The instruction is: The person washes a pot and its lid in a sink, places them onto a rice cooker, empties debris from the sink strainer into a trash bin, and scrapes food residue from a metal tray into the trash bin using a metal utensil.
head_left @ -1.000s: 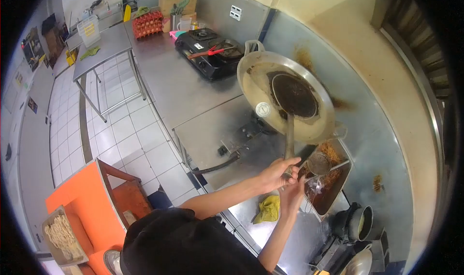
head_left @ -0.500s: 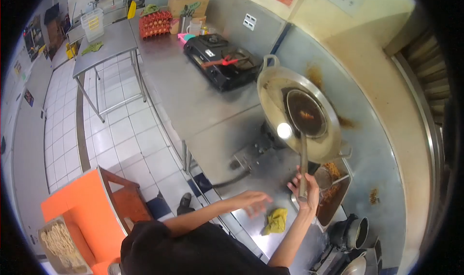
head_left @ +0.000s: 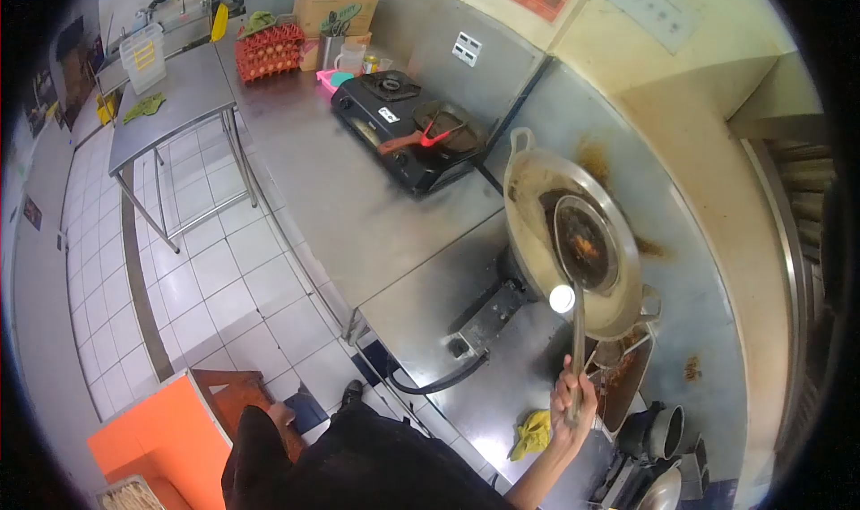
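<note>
My right hand (head_left: 573,400) is closed around the handle of a long-handled strainer (head_left: 587,247). The strainer's round head lies inside a big wok (head_left: 536,188), over dark oil with small orange-brown bits in it. My left hand (head_left: 281,415) hangs low by my body, near the orange table (head_left: 161,434); its fingers are too small and blurred to make out. A yellow-green cloth (head_left: 533,435) lies on the steel counter just left of my right forearm.
A black two-burner stove (head_left: 408,138) holds a small pan and red-handled tongs. Behind it are red egg trays (head_left: 269,53) and a cardboard box (head_left: 336,10). A tray of fried bits (head_left: 624,380) and a dark pot (head_left: 652,431) are right of my hand.
My left hand has let go of the strainer handle and dropped back to my side. My right hand has kept hold of it. Orange-brown bits now show in the strainer. The view has shifted.
</note>
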A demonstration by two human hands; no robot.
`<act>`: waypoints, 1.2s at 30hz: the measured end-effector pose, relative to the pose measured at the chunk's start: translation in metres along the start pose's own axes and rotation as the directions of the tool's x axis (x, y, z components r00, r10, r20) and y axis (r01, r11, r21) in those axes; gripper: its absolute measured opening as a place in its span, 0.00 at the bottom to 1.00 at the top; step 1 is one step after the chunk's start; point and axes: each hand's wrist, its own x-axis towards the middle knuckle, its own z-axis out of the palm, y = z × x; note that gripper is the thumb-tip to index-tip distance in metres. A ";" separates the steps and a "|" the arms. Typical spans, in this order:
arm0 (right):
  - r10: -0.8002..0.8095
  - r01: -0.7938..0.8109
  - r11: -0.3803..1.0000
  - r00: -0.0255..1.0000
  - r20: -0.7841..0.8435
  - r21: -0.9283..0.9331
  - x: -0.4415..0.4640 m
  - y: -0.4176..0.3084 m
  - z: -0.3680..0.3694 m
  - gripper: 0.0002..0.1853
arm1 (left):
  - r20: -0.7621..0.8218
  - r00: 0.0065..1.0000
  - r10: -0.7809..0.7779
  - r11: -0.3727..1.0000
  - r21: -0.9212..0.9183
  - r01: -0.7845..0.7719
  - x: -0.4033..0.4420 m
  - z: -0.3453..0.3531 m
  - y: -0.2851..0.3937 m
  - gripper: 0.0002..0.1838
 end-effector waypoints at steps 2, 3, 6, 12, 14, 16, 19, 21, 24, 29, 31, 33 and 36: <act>-0.006 0.004 0.999 0.999 0.042 0.050 -0.002 0.003 -0.001 0.19 | 0.087 0.994 0.067 0.997 -0.047 -0.063 0.038 0.011 -0.019 0.15; -0.010 0.008 0.999 0.999 0.037 0.054 0.004 0.003 -0.002 0.19 | 0.175 0.976 0.129 0.989 -0.094 -0.114 0.043 0.007 -0.022 0.17; -0.032 0.036 0.996 0.998 -0.045 0.087 0.013 0.011 0.003 0.19 | 0.006 0.993 0.120 0.914 -0.391 -0.108 0.043 0.013 0.000 0.17; -0.031 0.032 0.996 0.999 -0.013 0.079 0.017 0.018 0.014 0.19 | -0.222 0.947 0.230 0.662 -0.678 -0.320 0.008 -0.016 0.097 0.16; -0.048 0.059 0.991 0.995 -0.090 0.124 0.016 0.019 0.014 0.19 | -0.158 0.944 0.290 0.614 -0.726 -0.310 -0.004 -0.022 0.116 0.14; -0.043 0.045 0.995 0.999 -0.018 0.084 0.007 0.024 0.021 0.19 | -0.160 0.941 0.299 0.664 -0.673 -0.325 -0.003 -0.030 0.123 0.15; -0.041 0.038 0.998 0.998 0.047 0.050 0.010 0.022 0.013 0.19 | -0.194 0.930 0.313 0.721 -0.589 -0.365 0.011 -0.014 0.115 0.16; -0.053 0.060 0.986 0.997 -0.051 0.157 0.016 0.021 0.007 0.20 | -0.157 0.935 0.319 0.838 -0.414 -0.355 0.049 0.012 0.092 0.18; -0.041 0.039 0.995 0.999 0.021 0.096 0.006 0.027 0.011 0.20 | 0.073 0.953 0.294 0.914 -0.315 -0.258 0.032 -0.017 0.081 0.13; -0.036 0.035 0.991 0.999 0.008 0.128 0.009 0.029 0.013 0.20 | -0.225 0.962 0.155 0.814 -0.523 -0.253 0.060 0.021 0.051 0.14; -0.037 0.037 0.995 0.999 0.001 0.087 0.012 0.029 0.021 0.20 | -0.259 0.909 0.328 0.828 -0.384 -0.408 0.067 0.028 0.052 0.14; -0.033 0.032 0.998 0.999 0.023 0.058 0.010 0.028 0.020 0.20 | -0.247 0.924 0.293 0.786 -0.488 -0.379 0.056 0.029 0.061 0.16; 0.007 -0.017 0.983 0.999 0.052 0.183 0.021 0.023 0.008 0.21 | -0.146 0.972 0.183 0.770 -0.594 -0.234 0.027 0.022 0.072 0.17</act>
